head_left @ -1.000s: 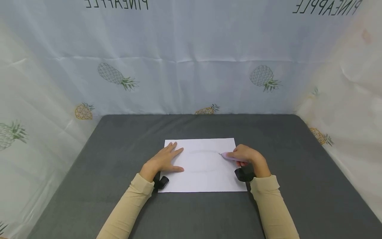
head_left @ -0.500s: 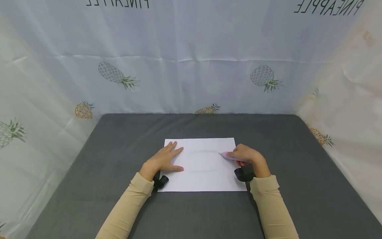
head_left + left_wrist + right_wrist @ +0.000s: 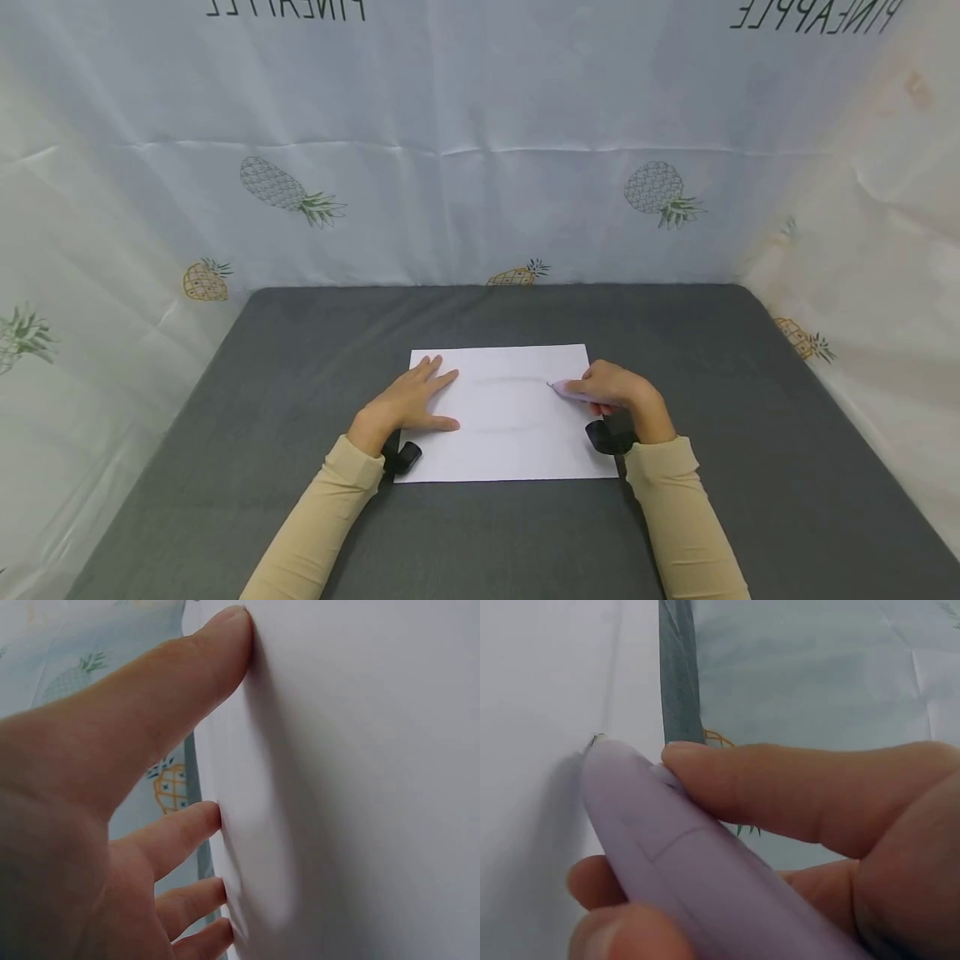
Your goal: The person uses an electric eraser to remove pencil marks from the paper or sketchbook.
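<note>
A white sheet of paper [image 3: 510, 454] lies on the dark grey tabletop. My left hand [image 3: 407, 402] rests on its left part, fingers spread. In the left wrist view the thumb [image 3: 202, 664] and fingertips press the sheet's surface. My right hand [image 3: 621, 390] grips a lilac utility knife [image 3: 564, 390] over the right part of the sheet. In the right wrist view the index finger lies on the slider of the knife [image 3: 675, 847], and its short metal tip is right at the paper. Thumb and other fingers curl round the body. Faint lines run across the sheet.
The grey table [image 3: 480, 542] extends on all sides of the sheet. Behind it hangs a pale curtain [image 3: 480, 100] with pineapple prints, with cream curtains at both sides. Black wrist cameras [image 3: 609, 437] sit under both wrists, overlapping the sheet's edges.
The whole head view has shifted slightly. Hands, knife and paper keep the same places relative to each other.
</note>
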`<state>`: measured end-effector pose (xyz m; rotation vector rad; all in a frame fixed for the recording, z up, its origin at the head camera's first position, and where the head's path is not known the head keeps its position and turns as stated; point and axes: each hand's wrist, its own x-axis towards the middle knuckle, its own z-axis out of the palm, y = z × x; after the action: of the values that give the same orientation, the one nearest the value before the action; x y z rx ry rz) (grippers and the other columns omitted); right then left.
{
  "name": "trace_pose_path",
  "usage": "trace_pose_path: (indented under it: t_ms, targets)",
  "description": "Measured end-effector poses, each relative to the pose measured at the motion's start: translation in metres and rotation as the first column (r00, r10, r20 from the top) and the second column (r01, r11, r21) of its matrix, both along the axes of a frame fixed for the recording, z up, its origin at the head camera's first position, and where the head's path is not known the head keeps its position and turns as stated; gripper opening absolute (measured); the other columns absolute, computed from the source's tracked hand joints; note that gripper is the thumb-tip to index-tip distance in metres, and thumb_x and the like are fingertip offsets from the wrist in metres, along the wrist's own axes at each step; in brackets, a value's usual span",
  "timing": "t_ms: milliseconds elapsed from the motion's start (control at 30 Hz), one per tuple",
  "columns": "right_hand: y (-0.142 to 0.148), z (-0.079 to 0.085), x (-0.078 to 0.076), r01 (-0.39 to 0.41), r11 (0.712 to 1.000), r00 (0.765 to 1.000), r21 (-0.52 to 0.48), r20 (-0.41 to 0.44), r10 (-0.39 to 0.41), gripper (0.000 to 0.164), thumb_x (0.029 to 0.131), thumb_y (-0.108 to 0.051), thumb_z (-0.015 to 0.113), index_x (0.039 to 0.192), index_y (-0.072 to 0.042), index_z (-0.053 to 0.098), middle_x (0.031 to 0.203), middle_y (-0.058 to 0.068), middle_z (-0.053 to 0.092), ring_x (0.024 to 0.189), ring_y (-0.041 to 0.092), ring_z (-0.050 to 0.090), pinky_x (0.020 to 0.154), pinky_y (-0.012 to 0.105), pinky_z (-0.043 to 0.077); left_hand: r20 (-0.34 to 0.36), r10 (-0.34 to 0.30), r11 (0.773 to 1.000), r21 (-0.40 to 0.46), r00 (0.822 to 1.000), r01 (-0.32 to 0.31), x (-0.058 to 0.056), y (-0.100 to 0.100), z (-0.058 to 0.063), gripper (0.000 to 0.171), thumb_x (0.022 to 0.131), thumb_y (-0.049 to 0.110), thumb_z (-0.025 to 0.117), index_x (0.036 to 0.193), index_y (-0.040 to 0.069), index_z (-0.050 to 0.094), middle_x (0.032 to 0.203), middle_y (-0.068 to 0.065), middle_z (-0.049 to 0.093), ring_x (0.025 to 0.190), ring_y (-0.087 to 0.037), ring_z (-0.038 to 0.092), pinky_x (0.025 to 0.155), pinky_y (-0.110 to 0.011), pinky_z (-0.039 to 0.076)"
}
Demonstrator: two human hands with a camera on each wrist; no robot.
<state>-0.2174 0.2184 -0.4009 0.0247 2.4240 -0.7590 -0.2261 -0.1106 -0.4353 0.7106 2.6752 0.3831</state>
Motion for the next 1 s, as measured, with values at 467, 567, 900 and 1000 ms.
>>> trace_pose_path:
  t_ms: [467,567,900,1000]
  targets:
    - [-0.0014,0.0031,-0.003,-0.014,1.0,1.0,-0.002,-0.004,0.014,0.047,0.095,-0.04,0.056,0.065,-0.004,0.057,0.049,-0.002,0.045,0.043,0.009,0.036,0.049,0.021,0.033,0.002,0.008,1.0,0.008,1.0,-0.008,0.0009,-0.001,0.0053,0.086,0.083,0.047,0.07,0.151,0.011,0.032,0.162,-0.021,0.016,0.151,-0.041,0.013,0.12,-0.058,0.021]
    - [-0.0025,0.003,-0.0024,-0.008,1.0,1.0,-0.013,-0.013,0.008,0.045,0.095,-0.039,0.056,0.067,-0.003,0.059,0.049,-0.002,0.046,0.043,0.008,0.036,0.048,0.021,0.033,0.008,0.016,1.0,0.014,1.0,-0.016,0.0011,-0.0014,0.005,0.086,0.083,0.047,0.071,0.151,0.012,0.032,0.162,-0.021,0.016,0.151,-0.041,0.012,0.121,-0.058,0.02]
    - [-0.0021,0.003,0.0037,-0.01,1.0,1.0,0.019,-0.013,0.01,0.049,0.094,-0.043,0.056,0.064,-0.005,0.058,0.049,-0.003,0.047,0.043,0.009,0.04,0.047,0.021,0.033,0.006,0.007,1.0,0.019,1.0,-0.007,0.0037,-0.0002,-0.0013,0.085,0.082,0.048,0.07,0.151,0.013,0.033,0.162,-0.02,0.017,0.151,-0.04,0.013,0.12,-0.057,0.021]
    - [-0.0011,0.0054,0.0037,-0.018,1.0,1.0,0.022,-0.017,0.018,0.049,0.095,-0.043,0.055,0.063,-0.005,0.057,0.049,-0.002,0.047,0.043,0.009,0.04,0.046,0.021,0.032,-0.005,0.004,1.0,0.016,1.0,-0.004,0.0032,-0.0004,0.0002,0.085,0.082,0.047,0.071,0.15,0.012,0.034,0.162,-0.021,0.017,0.151,-0.041,0.014,0.12,-0.057,0.021]
